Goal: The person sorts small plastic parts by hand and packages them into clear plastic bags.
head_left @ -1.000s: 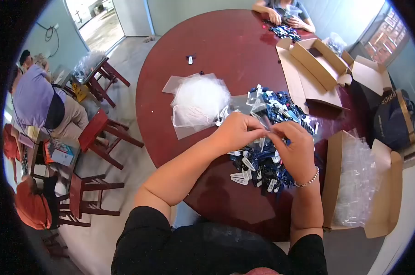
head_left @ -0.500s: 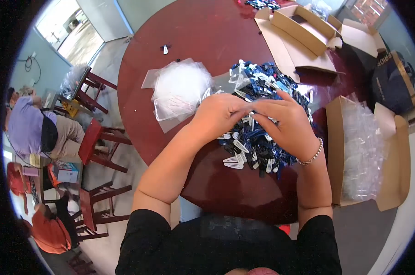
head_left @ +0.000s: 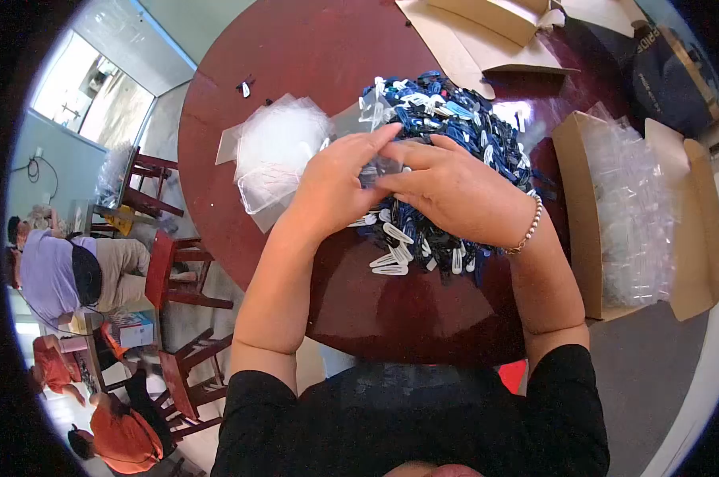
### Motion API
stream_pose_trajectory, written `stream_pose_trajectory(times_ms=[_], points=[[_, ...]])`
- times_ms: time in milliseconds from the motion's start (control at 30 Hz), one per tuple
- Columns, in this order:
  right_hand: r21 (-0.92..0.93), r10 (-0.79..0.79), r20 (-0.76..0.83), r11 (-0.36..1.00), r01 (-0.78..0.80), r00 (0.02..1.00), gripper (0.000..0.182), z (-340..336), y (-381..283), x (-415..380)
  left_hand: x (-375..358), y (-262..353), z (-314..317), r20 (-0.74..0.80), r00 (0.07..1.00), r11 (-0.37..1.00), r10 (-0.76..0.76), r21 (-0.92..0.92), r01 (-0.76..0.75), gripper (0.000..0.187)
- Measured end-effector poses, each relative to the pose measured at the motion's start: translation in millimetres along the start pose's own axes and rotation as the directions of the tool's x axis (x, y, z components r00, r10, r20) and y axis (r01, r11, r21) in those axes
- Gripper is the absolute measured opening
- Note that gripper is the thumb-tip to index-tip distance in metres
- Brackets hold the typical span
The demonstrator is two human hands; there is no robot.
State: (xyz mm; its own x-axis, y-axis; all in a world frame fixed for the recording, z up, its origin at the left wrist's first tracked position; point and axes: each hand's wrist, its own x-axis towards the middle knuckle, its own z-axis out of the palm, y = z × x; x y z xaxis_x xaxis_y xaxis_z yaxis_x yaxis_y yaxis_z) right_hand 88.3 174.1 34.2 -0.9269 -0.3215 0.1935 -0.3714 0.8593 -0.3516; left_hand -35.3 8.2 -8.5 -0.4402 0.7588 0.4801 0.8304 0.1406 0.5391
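My left hand (head_left: 334, 181) and my right hand (head_left: 463, 189) meet at the near-left side of a pile of snap hair clips (head_left: 494, 135), mostly dark blue, black and white. Between them is a small clear plastic bag (head_left: 385, 168), with the fingers of both hands closed around it. My fingers partly cover it, so I cannot make out what is inside. A beaded bracelet (head_left: 530, 226) circles my right wrist. Beside my left hand lies a stack of clear flat bags (head_left: 280, 143) on the dark red table (head_left: 240, 48).
At the right stands a cardboard box (head_left: 578, 230) packed with clear plastic packets (head_left: 633, 215). Opened cardboard (head_left: 471, 48) lies at the table's far side, near a dark bag (head_left: 669, 87). Red wooden stools (head_left: 181, 270) and several people are at the left.
My head view has shifted, so the table and pile sit higher and further left. My fingers have come together lower over the clear bag, and my right hand is turned more palm-down.
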Motion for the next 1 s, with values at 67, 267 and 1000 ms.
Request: stream_pose_trajectory(times_ms=[67, 267, 1000], points=[[-0.059, -0.04, -0.01, 0.997, 0.04, 0.999, 0.028, 1, 0, -2, 4, 9, -5, 0.03, 0.992, 0.992, 0.127, -0.011, -0.126, 0.067], [-0.108, -0.078, -0.001, 0.991, 0.078, 0.997, 0.03, -5, -7, -3, 0, 5, -4, 0.172, 0.985, 0.965, -0.032, -0.25, 0.075, 0.069], [-0.118, -0.041, -0.097, 0.993, 0.03, 0.994, 0.033, 2, -19, 7, -2, -9, -4, 0.008, 0.999, 0.999, -0.041, -0.013, 0.041, 0.063]])
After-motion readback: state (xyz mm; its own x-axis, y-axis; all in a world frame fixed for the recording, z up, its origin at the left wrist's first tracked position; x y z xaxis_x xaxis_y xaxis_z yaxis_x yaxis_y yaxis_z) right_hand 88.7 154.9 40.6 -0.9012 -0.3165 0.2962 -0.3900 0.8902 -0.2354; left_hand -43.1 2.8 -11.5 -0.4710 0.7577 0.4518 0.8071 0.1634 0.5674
